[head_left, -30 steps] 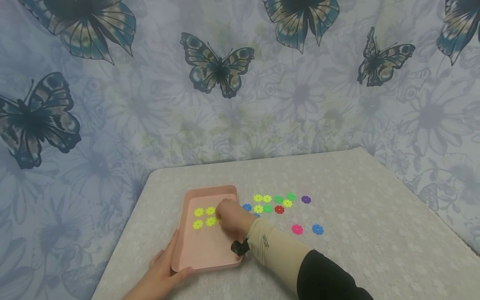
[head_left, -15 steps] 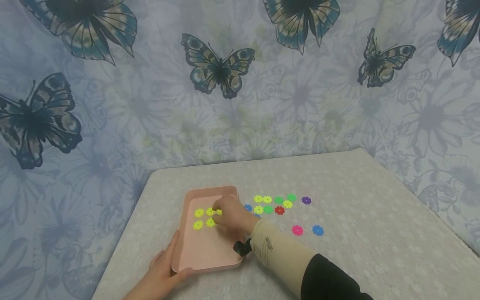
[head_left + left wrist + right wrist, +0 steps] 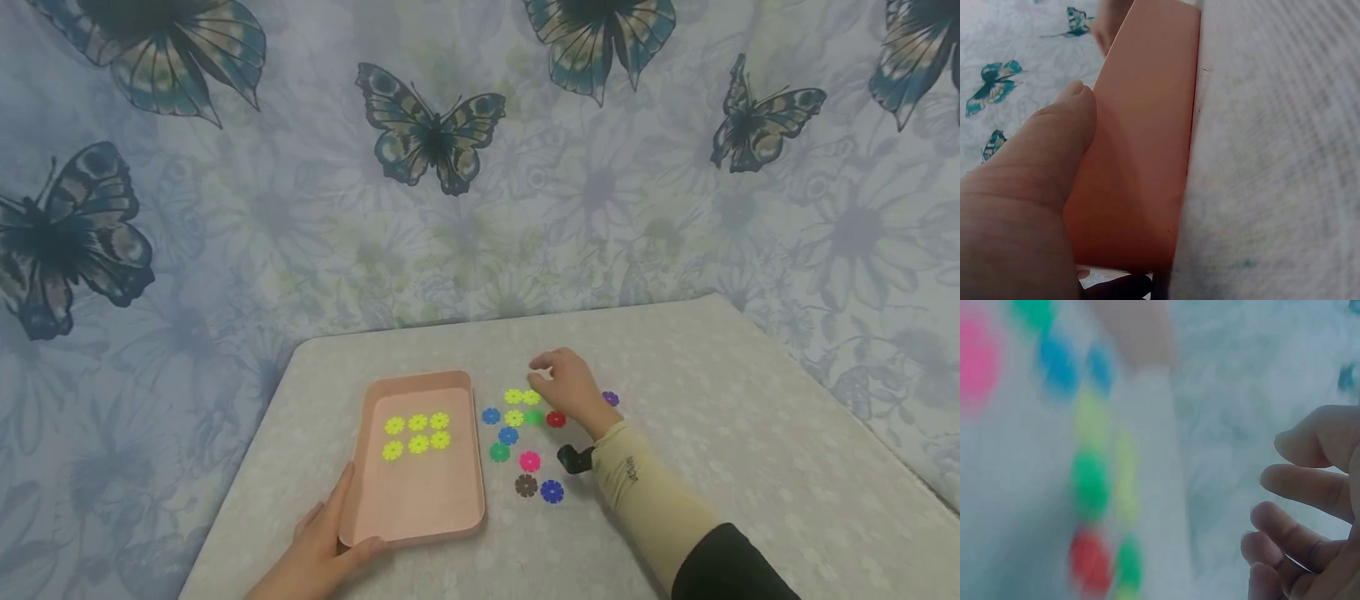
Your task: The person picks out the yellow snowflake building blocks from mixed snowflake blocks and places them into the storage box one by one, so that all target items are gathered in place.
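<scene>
A pink rectangular tray (image 3: pixel 420 504) lies on the table, with two rows of yellow flower-shaped discs (image 3: pixel 417 444) inside. My left hand (image 3: pixel 318 542) holds the tray's near left corner, thumb at the front side and fingers along the left side. In the left wrist view the thumb (image 3: pixel 1054 137) rests against the tray wall. My right hand (image 3: pixel 570 387) is raised over the loose discs right of the tray, fingers loosely bent and holding nothing. Just left of its fingertips are yellow discs (image 3: pixel 531 397); a red disc (image 3: pixel 556 419) lies below. The hand hides some discs.
Blue (image 3: pixel 508 435), green (image 3: pixel 499 452), pink (image 3: pixel 529 461), brown (image 3: pixel 527 485) and dark blue discs (image 3: pixel 552 492) lie right of the tray. A purple disc (image 3: pixel 611 398) is farther right. Behind the cloth-covered table (image 3: pixel 750 467) stands a butterfly-patterned wall (image 3: pixel 300 208).
My right hand has left the tray, moving right to above the loose discs. A yellow disc it was touching now lies in the tray's front row. The left hand stays at the tray corner.
</scene>
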The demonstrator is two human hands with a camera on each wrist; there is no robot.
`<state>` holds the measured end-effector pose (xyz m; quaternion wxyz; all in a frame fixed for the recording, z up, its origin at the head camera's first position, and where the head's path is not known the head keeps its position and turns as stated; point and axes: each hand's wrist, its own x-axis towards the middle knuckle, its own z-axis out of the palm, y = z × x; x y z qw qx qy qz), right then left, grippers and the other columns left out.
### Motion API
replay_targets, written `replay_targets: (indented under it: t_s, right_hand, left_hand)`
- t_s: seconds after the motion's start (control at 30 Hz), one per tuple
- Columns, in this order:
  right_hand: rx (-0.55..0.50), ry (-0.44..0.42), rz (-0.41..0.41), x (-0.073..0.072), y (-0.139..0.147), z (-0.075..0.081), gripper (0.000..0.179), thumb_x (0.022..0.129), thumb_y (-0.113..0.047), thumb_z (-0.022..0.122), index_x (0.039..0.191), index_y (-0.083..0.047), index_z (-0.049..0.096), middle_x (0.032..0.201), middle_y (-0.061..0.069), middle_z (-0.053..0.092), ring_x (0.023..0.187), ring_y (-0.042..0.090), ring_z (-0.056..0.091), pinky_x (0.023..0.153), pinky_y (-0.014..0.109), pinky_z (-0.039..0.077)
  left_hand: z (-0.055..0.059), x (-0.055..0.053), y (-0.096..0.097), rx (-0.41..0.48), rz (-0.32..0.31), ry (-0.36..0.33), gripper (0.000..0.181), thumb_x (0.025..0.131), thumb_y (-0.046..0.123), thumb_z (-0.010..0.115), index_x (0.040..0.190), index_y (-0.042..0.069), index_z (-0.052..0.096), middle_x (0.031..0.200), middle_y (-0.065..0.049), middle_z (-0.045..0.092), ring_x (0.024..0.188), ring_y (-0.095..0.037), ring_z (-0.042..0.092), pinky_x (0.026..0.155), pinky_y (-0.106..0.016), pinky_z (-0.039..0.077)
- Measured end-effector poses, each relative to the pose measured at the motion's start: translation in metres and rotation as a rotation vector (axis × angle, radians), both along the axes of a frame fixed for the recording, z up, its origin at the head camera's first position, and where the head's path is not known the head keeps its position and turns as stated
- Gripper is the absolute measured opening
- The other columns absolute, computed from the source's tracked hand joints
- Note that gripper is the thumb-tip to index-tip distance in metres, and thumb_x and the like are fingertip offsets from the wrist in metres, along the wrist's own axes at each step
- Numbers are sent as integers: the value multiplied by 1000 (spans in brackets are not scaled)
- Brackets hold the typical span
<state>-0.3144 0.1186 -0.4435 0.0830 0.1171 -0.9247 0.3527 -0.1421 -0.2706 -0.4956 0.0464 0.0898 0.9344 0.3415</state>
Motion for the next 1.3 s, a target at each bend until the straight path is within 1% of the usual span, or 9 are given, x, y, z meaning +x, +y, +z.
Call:
replay_targets:
  t_s: [0.07,0.2,0.3,0.37,0.5,0.7,0.8,1.03,1.3]
  right_hand:
    - [-3,-53,-47,0,21,-13,31,97,-24,67,121,-5,74,121,13,66,110,31,63,94,50,55]
    - [-20,-125,-89,-1,49,-38,31,96,-22,65,120,-5,74,122,15,67,114,33,62,98,51,53]
    - [-13,-108,-87,-1,61,-50,30,93,-17,67,119,-4,74,118,14,67,111,31,62,98,50,52]
    - [30,-75,-66,0,64,-54,32,90,-15,69,120,-4,74,116,13,66,107,29,62,95,48,53]
    - [145,-32,-4,2,63,-53,35,89,-17,73,122,-4,75,116,13,63,107,28,59,92,47,53]
    - [234,-121,14,12,58,-43,35,89,-19,74,119,-2,76,116,13,61,110,30,58,96,49,52]
    - [234,-169,29,18,58,-37,35,87,-16,75,118,0,76,114,15,63,109,30,60,99,50,53]
    - [198,-213,13,21,62,-32,35,89,-15,77,121,-2,75,103,8,62,95,22,58,89,44,55]
    - [167,-252,-6,19,77,-32,27,88,-5,69,114,-8,74,111,9,66,101,25,61,91,47,56]
  left_hand:
    - [-1,0,1,-5,3,2,114,90,54,75,166,9,2,165,-28,27,145,-45,40,115,-68,15]
    - [0,-1,1,-19,12,4,115,89,53,76,166,9,2,164,-29,28,142,-47,43,114,-68,17]
    - [-1,-3,3,-15,9,5,115,89,53,76,166,9,2,164,-30,29,143,-48,42,113,-69,17]
    - [-2,-3,2,-12,6,3,115,90,53,76,166,10,1,164,-29,28,143,-48,42,113,-70,16]
    - [-3,-2,2,-7,9,-16,115,91,53,74,166,13,-2,165,-28,26,144,-49,40,113,-70,14]
    - [-2,-1,3,-6,3,8,113,91,51,75,167,15,-2,165,-28,28,142,-50,42,111,-71,18]
    - [0,0,4,-11,-2,8,114,91,51,75,167,14,-1,165,-28,27,142,-50,42,111,-72,18]
    - [5,-2,4,-12,7,-88,117,91,56,73,166,17,-7,169,-25,18,148,-49,33,117,-71,7]
    - [5,-1,5,-5,1,-69,116,92,54,73,166,13,-5,169,-26,16,150,-49,31,115,-73,8]
